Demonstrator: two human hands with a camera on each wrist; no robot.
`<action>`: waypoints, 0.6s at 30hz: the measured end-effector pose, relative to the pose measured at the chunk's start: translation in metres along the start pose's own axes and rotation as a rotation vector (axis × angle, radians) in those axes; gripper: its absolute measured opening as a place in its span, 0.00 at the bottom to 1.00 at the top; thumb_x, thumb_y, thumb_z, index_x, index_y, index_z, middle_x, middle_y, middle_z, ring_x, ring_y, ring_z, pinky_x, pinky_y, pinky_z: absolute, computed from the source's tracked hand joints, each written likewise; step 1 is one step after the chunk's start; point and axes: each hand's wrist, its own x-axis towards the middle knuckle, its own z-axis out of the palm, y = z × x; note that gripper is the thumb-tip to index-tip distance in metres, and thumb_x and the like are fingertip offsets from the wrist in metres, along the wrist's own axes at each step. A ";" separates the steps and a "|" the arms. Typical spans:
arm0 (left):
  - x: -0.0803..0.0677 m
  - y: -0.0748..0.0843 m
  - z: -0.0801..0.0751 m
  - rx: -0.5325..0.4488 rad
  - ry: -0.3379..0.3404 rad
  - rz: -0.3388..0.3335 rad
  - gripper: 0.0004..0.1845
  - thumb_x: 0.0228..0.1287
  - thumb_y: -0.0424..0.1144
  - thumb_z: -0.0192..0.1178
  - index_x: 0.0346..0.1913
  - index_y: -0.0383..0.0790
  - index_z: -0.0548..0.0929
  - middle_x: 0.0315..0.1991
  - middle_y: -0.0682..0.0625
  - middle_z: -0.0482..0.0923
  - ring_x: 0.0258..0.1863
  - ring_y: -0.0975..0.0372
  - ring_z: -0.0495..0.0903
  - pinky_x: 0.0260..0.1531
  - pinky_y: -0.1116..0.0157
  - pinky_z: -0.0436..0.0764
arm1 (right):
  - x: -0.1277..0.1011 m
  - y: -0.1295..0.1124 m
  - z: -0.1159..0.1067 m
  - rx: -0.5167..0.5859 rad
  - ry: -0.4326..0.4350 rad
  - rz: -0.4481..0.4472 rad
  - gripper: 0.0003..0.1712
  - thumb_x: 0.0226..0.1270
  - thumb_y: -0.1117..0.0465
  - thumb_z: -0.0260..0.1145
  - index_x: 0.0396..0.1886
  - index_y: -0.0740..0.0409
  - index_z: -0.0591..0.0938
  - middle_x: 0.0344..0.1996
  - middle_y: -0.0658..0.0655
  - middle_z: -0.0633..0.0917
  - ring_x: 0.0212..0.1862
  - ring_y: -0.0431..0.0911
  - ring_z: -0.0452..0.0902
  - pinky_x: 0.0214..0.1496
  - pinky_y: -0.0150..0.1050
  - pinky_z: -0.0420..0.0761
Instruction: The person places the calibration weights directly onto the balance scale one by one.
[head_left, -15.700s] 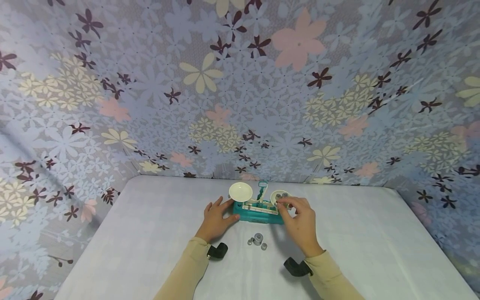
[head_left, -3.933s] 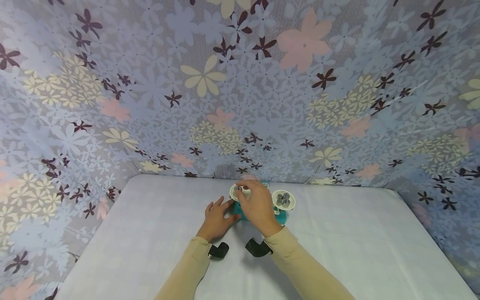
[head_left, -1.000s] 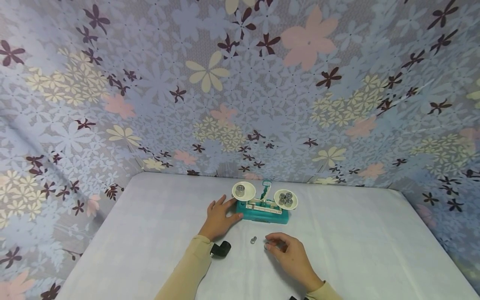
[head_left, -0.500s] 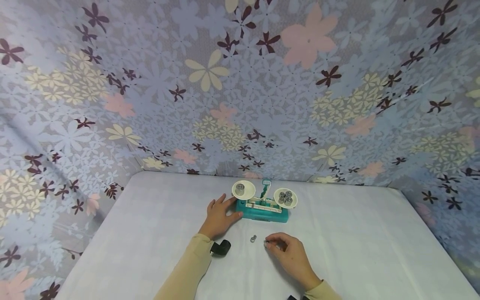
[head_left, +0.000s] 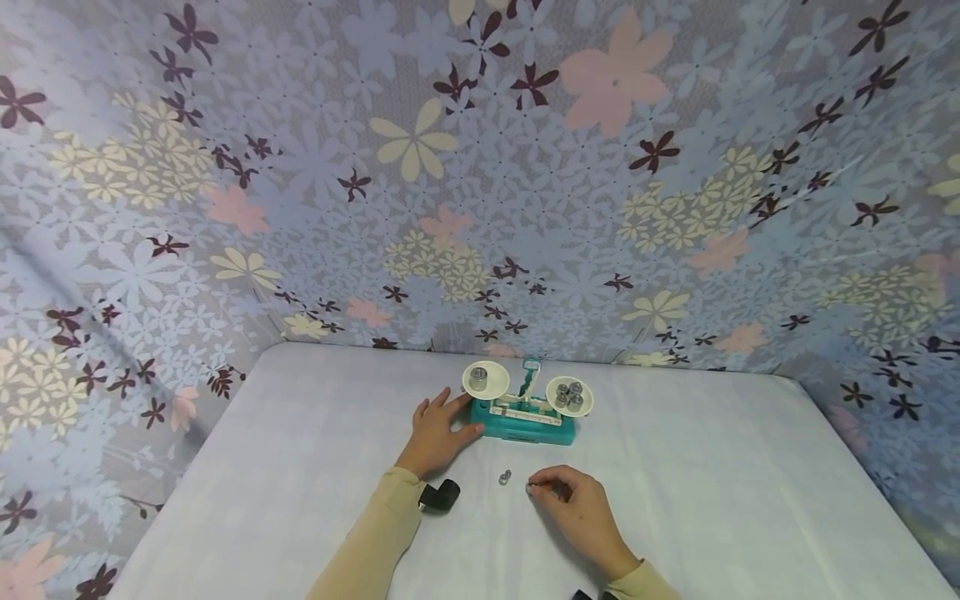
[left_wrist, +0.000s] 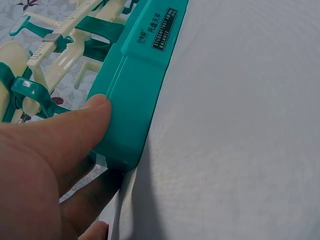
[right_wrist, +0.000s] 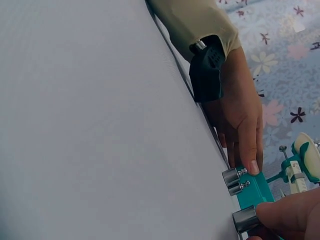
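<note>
- Since a second ago my right hand (head_left: 577, 510) has barely shifted; it has stayed low on the white table (head_left: 712, 467), fingertips closed on one small metal weight (right_wrist: 245, 219), and the balance has not moved.
- Done so far, as I judge it: one large weight (head_left: 477, 380) sits on the left pan (head_left: 485, 379), and a cluster of small weights (head_left: 570, 394) lies on the right pan (head_left: 568, 397).
- Left: the pinched weight and one loose weight (head_left: 505, 477) are off the pans.
- The loose weight lies just beside my right fingertips, at nine o'clock from them.
- The teal student balance (head_left: 523, 423) stands at twelve o'clock from my right hand, apart.
- My left hand (head_left: 438, 432) lies flat, fingers straight, thumb (left_wrist: 75, 125) pressing the base's left end.
</note>
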 end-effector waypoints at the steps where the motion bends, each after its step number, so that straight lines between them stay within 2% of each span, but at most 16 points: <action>1: 0.000 0.000 0.000 -0.002 0.000 0.000 0.33 0.69 0.52 0.63 0.71 0.37 0.73 0.71 0.40 0.70 0.76 0.44 0.55 0.74 0.41 0.45 | 0.000 0.000 0.000 0.002 0.001 -0.006 0.05 0.60 0.66 0.74 0.34 0.51 0.89 0.28 0.45 0.84 0.30 0.40 0.73 0.31 0.31 0.73; 7: 0.000 0.001 -0.001 -0.009 0.000 0.005 0.33 0.69 0.51 0.63 0.71 0.38 0.72 0.70 0.40 0.70 0.76 0.44 0.55 0.74 0.41 0.44 | -0.001 0.001 0.000 0.008 0.005 -0.034 0.05 0.61 0.66 0.74 0.34 0.52 0.88 0.29 0.45 0.85 0.30 0.39 0.74 0.31 0.32 0.74; 18: -0.001 -0.002 -0.001 -0.002 0.006 0.025 0.34 0.69 0.52 0.63 0.71 0.38 0.72 0.71 0.40 0.70 0.76 0.44 0.56 0.74 0.40 0.45 | -0.001 0.002 -0.001 0.038 0.007 -0.022 0.04 0.63 0.65 0.73 0.35 0.51 0.88 0.31 0.45 0.85 0.33 0.40 0.76 0.36 0.32 0.77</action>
